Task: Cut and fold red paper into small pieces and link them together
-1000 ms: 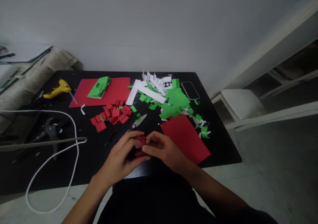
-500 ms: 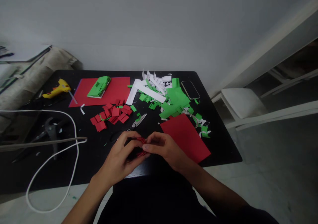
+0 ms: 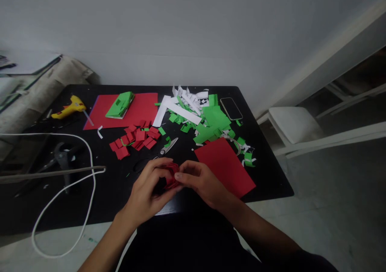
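Note:
Between my two hands is a small bundle of folded red paper pieces (image 3: 171, 176), held above the table's front edge. My left hand (image 3: 150, 185) curls round its left side, fingers over the top and thumb below. My right hand (image 3: 199, 179) pinches its right edge between thumb and fingers. The fingers hide part of the bundle. Just beyond my left hand lie scissors (image 3: 168, 146) with dark handles, blades pointing away to the right. A loose pile of small red paper pieces (image 3: 140, 135) lies further back on the left.
A red sheet (image 3: 226, 165) lies right of my hands. Behind are green paper scraps (image 3: 212, 121), white strips (image 3: 181, 109) and a phone (image 3: 231, 109). Left stand a yellow glue gun (image 3: 70, 107), a stack of green paper (image 3: 120, 105) and a looping white cable (image 3: 93, 183). A white stool (image 3: 294, 123) is right.
The red paper bundle has turned slightly in my fingers, so more of its face shows. Both hands stay in nearly the same place; the things on the table have not moved.

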Tool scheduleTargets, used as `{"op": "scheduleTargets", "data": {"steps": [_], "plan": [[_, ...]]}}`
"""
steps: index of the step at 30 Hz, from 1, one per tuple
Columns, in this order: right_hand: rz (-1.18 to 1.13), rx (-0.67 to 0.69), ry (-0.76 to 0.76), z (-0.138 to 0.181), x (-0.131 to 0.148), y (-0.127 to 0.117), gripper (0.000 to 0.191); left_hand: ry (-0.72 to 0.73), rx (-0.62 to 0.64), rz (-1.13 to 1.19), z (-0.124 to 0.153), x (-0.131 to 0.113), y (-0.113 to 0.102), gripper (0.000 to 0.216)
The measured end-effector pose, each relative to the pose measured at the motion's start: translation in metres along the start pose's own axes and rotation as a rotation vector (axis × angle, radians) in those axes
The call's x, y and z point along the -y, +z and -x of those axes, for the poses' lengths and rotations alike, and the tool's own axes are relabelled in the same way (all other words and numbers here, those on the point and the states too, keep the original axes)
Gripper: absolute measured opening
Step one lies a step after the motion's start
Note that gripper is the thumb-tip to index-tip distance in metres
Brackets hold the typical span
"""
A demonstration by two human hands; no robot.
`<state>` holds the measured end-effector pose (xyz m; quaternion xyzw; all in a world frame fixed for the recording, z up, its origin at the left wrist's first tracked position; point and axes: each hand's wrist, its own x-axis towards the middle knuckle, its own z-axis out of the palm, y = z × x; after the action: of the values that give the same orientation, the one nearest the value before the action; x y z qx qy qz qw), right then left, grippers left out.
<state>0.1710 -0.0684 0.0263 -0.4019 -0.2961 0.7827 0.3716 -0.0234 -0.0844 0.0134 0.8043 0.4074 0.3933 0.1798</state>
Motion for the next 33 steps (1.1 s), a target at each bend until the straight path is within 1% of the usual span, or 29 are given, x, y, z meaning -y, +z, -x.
{"op": "scheduleTargets", "data": {"steps": [4, 7, 12, 16, 19, 22, 25, 29, 31, 33], "plan": [[-0.036, 0.033, 0.028, 0.0, 0.001, 0.001, 0.028, 0.025, 0.027, -0.016, -0.001, 0.0, -0.001, 0.022], [-0.128, 0.057, 0.105, 0.0, 0.003, 0.001, 0.029, 0.028, 0.042, -0.024, -0.001, 0.001, -0.001, 0.023], [-0.244, 0.147, 0.227, -0.001, 0.005, -0.003, 0.032, 0.041, 0.055, -0.019, 0.003, 0.004, -0.004, 0.027], [-0.238, 0.154, 0.216, -0.001, 0.006, -0.004, 0.033, 0.06, 0.028, 0.025, 0.007, 0.005, -0.009, 0.025], [-0.221, 0.128, 0.179, -0.001, 0.004, -0.003, 0.033, 0.044, 0.001, 0.063, 0.009, 0.006, -0.012, 0.029], [-0.213, 0.111, 0.143, -0.002, 0.001, -0.003, 0.039, -0.031, -0.032, 0.106, 0.009, 0.005, -0.012, 0.032], [-0.205, 0.112, 0.125, -0.002, -0.001, -0.004, 0.042, -0.147, -0.103, 0.152, 0.007, 0.003, -0.011, 0.023], [-0.19, 0.105, 0.129, -0.003, -0.002, -0.006, 0.04, -0.304, -0.153, 0.251, 0.004, 0.001, -0.007, 0.011], [-0.195, 0.101, 0.121, -0.005, -0.003, -0.006, 0.04, -0.351, -0.18, 0.287, 0.004, 0.002, -0.006, 0.011], [-0.208, 0.096, 0.103, -0.006, -0.004, -0.006, 0.04, -0.368, -0.232, 0.303, 0.005, 0.004, -0.004, 0.013]]}}
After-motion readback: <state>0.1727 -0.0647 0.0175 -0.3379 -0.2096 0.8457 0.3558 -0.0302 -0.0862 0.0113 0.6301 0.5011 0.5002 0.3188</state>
